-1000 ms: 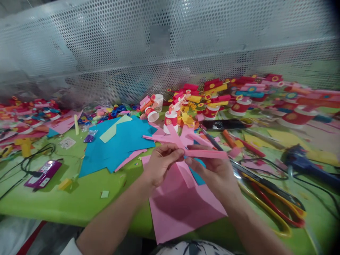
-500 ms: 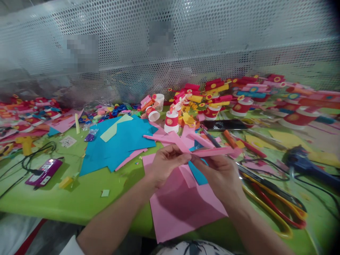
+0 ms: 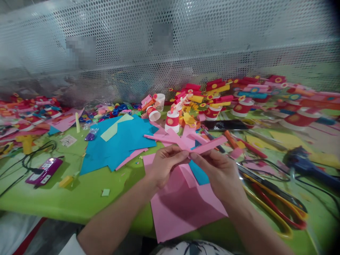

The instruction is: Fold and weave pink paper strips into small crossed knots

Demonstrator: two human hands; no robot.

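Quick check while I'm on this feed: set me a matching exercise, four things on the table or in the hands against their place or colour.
Things:
1. Pink paper strip
2. Power strip
3. Glue gun
4. Light green paper piece

Places or colours:
A. Lying on blue paper
B. Dark blue, far right
C. Pinched by left hand and right hand
D. Purple, far left

Pairs: 1-C, 2-D, 3-B, 4-A
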